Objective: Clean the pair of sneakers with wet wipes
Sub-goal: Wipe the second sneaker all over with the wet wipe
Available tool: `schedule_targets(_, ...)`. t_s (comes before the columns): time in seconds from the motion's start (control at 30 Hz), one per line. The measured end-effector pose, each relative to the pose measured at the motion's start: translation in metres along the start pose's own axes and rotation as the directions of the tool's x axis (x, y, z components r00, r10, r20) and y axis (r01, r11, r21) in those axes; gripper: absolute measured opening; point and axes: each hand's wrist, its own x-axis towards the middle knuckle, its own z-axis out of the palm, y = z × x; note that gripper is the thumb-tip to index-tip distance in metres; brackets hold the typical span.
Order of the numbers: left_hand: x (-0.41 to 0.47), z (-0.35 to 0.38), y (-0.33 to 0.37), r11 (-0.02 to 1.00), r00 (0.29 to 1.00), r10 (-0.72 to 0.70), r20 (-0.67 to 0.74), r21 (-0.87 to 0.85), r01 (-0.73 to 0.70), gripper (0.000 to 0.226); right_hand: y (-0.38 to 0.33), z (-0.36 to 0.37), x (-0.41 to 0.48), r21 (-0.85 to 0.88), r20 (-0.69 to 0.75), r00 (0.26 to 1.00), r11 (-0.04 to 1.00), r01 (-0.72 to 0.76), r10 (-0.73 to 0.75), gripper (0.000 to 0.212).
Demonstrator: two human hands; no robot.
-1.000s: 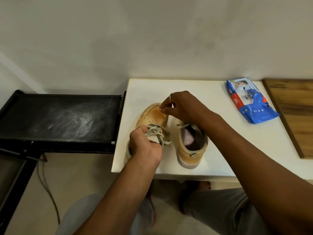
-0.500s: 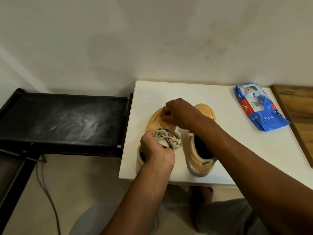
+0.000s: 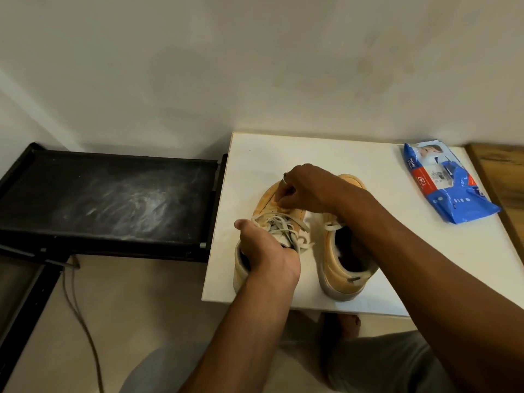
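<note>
The left hand (image 3: pixel 266 251) is closed around the collar and lace area of the left sneaker (image 3: pixel 272 205), fingers tucked into the opening and the thumb out at the side, with the loose pale laces (image 3: pixel 286 234) bunched just above its knuckles. The right hand (image 3: pixel 307 188) reaches across from the right and presses down on the toe area of that same shoe, fingertips pinched together on the tan upper; whether a wipe is held under them cannot be told, since the fingers hide that spot. A ring (image 3: pixel 284 180) shows on one finger of this hand.

The right sneaker (image 3: pixel 337 268) stands just beside the first, upright on its sole, heel toward the person and its dark opening facing up; the right forearm passes over its front half, and its toe shows beyond the wrist. Both shoes sit on the white table (image 3: pixel 368 171), near its front left corner.

A blue pack of wet wipes (image 3: pixel 450 188) lies flat toward the table's far right, well apart from the shoes. A wooden surface (image 3: pixel 502 165) adjoins the table on the right. To the left stands a black, dusty tray-like stand (image 3: pixel 107 199), with a cable (image 3: pixel 82 313) trailing on the floor below it. The person's knees, in grey fabric, show at the bottom edge
</note>
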Motion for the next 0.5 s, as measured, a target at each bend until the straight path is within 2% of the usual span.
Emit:
schedule_targets(0.2, 0.003, 0.000, -0.003, 1.000, 1.000, 0.012, -0.019, 0.020, -0.012, 0.052, -0.002, 0.012, 0.011, -0.210, -0.277, 0.960, 0.973, -0.097, 0.036, 0.017)
schedule_targets(0.27, 0.003, 0.000, -0.002, 1.000, 1.000, 0.011, -0.019, 0.017, -0.011, 0.053, -0.002, 0.011, 0.010, -0.188, -0.229, 0.973, 0.980, -0.060, 0.016, 0.018)
schedule_targets(0.37, 0.000, 0.002, -0.001, 1.000, 1.000, 0.012, -0.025, 0.012, -0.011, 0.050, -0.002, 0.004, 0.003, -0.088, -0.043, 0.999, 0.996, 0.000, -0.004, 0.016)
schedule_targets(0.4, -0.001, 0.002, -0.001, 1.000, 0.999, 0.011, -0.033, 0.015, -0.010, 0.050, -0.001, 0.001, 0.001, -0.081, -0.019, 1.000, 0.997, -0.002, 0.000, 0.014)
schedule_targets(0.43, -0.002, 0.003, -0.001, 1.000, 0.999, 0.010, -0.041, 0.019, -0.009, 0.050, 0.000, -0.002, 0.000, -0.089, -0.032, 0.999, 0.996, -0.012, 0.010, 0.013)
schedule_targets(0.5, -0.002, 0.003, 0.000, 1.000, 0.999, 0.009, -0.054, 0.020, -0.007, 0.052, 0.007, -0.008, -0.002, -0.112, -0.145, 0.989, 0.992, -0.052, 0.035, 0.015)
